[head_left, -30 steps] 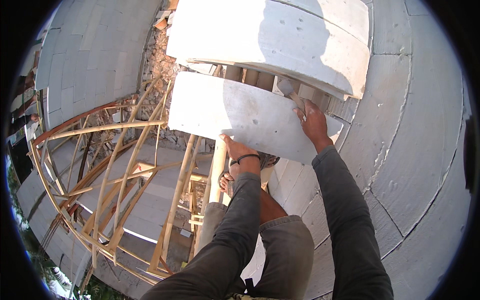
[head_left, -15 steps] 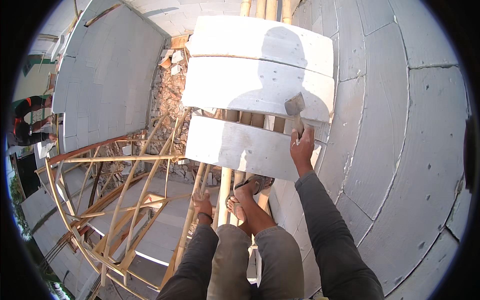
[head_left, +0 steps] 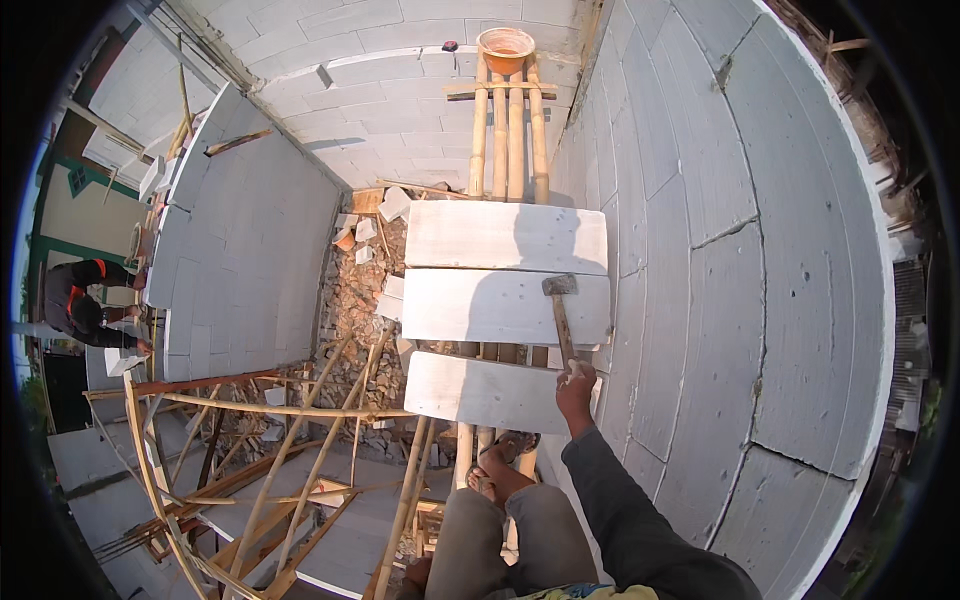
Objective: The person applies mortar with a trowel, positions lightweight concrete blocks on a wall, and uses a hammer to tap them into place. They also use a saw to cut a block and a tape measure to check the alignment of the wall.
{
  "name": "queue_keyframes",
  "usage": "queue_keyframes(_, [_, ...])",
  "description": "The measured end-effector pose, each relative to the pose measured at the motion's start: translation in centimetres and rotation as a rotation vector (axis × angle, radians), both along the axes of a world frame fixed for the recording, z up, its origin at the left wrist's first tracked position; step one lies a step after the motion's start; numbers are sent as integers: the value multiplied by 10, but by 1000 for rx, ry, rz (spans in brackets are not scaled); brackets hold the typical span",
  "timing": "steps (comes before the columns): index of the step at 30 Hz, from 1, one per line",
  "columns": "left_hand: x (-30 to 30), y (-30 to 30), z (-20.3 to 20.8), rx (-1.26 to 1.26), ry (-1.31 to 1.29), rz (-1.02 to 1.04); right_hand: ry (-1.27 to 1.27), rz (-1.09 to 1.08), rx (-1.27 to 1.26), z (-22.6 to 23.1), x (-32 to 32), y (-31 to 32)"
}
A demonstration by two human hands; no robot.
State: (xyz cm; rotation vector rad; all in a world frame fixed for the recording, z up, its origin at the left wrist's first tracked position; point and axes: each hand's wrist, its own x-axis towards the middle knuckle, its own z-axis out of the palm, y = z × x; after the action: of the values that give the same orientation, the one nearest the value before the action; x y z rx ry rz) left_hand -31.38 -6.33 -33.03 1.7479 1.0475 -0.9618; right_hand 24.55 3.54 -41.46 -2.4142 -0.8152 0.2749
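My right hand [head_left: 576, 390] is closed round the wooden handle of a hammer [head_left: 562, 315]. Its blocky grey head lies over the middle one of three long white blocks. The far block [head_left: 470, 235] and the middle block [head_left: 450, 300] lie close together. A gap separates them from the near block [head_left: 470, 388], and bamboo shows through it. All rest across bamboo poles [head_left: 500, 130]. Low in the picture, my left hand [head_left: 415, 575] is beside an upright-leaning bamboo pole [head_left: 402, 500]; its fingers are mostly hidden. My sandalled feet [head_left: 500, 460] stand just before the near block.
A tall block wall [head_left: 700, 280] rises close on my right. An orange basin [head_left: 506, 48] stands on the poles' far end. Rubble [head_left: 360, 285] lies below to the left, beside a bamboo frame [head_left: 270, 410]. Another person [head_left: 90, 300] works at the far-left wall.
My view has tilted up, so the basin and far wall now show. My left hand has slipped to the lower edge. The hammer remains in my right hand.
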Motion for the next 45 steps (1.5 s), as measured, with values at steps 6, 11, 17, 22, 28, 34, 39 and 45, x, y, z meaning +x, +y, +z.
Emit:
queue_keyframes(6, [91, 92, 12, 270, -360, 276, -122, -152, 281, 221, 81, 41])
queue_keyframes(11, [157, 177, 28, 167, -572, 678, -329, -148, 640, 453, 185, 133])
queue_keyframes(17, [228, 275, 76, 511, -445, 166, -432, -158, 599, 569, 298, 218])
queue_keyframes(22, [336, 371, 140, -51, -698, 1186, -546, -120, 271, 603, 454, 292])
queue_keyframes(28, [468, 501, 175, 95, -705, 1214, -647, 143, -299, 597, 646, 347])
queue_keyframes(34, [466, 567, 149, 302, -544, 1254, -465, 318, -503, 583, 672, 391])
queue_keyframes(39, [453, 579, 161, 312, -215, 1077, -525, 248, -515, 602, 661, 379])
queue_keyframes(45, [409, 582, 195, 197, -96, 1162, -497, 306, -537, 619, 658, 401])
